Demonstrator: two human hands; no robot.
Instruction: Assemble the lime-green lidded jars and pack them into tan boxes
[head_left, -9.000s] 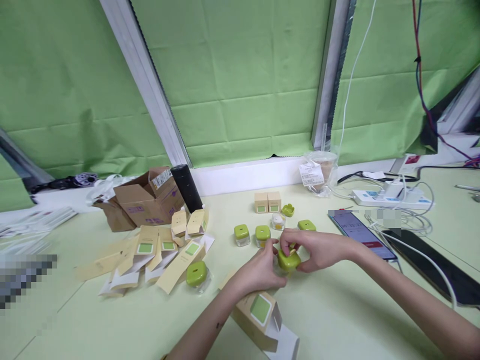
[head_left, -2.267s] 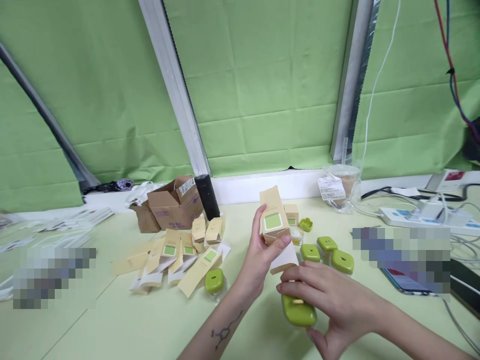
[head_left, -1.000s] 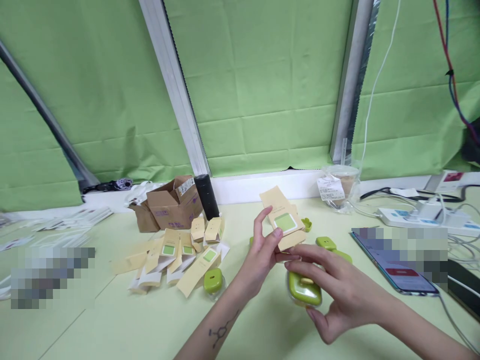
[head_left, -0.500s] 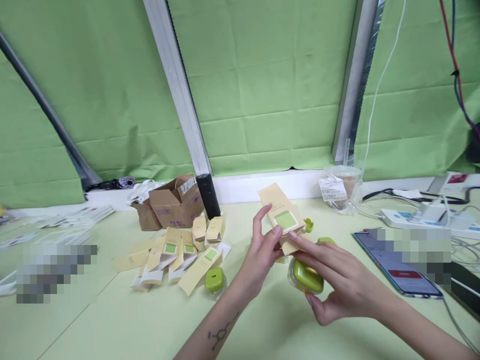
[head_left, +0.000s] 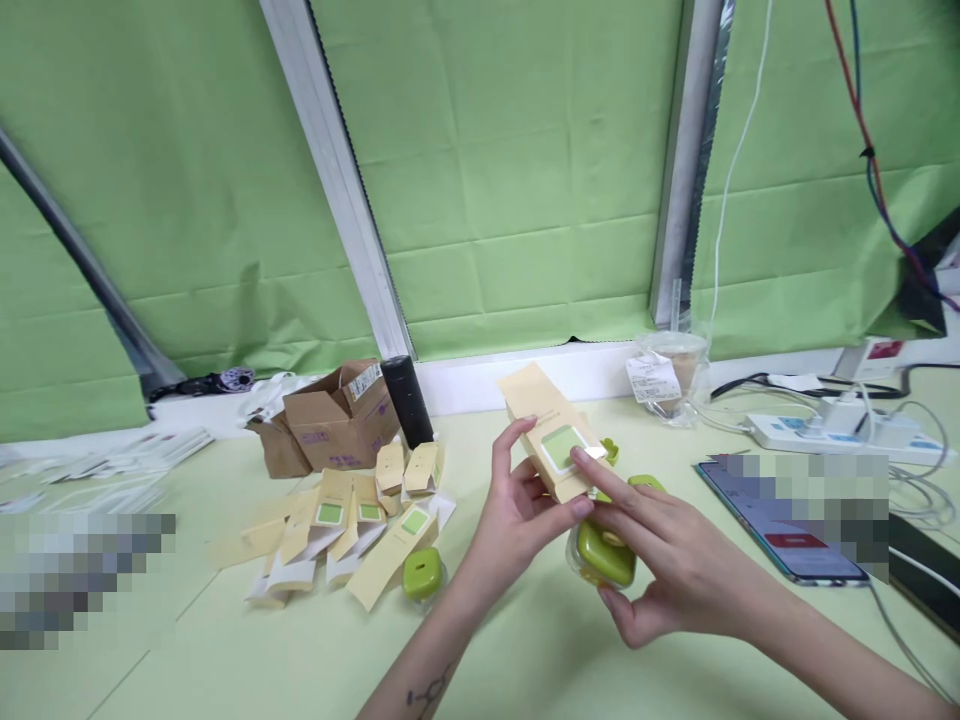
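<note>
My left hand [head_left: 517, 510] grips a small tan carton [head_left: 546, 432] with a green square window, held tilted above the table. My right hand [head_left: 660, 560] holds a clear jar with a green lid [head_left: 602, 553] in its palm, just under the carton. The right forefinger reaches up and touches the carton's lower edge. Another green-lidded jar [head_left: 646, 483] shows partly behind my right hand.
A heap of flat tan cartons [head_left: 352, 525] and one green-lidded jar [head_left: 421, 573] lie to the left. Behind them stand a brown cardboard box [head_left: 330, 425] and a black cylinder [head_left: 405, 400]. A phone [head_left: 780, 535], a power strip [head_left: 832, 432] with cables and a bagged cup [head_left: 664, 370] are on the right.
The carton has tilted further and my right hand has brought the jar up under it. The forefinger now touches the carton. The view has shifted slightly right.
</note>
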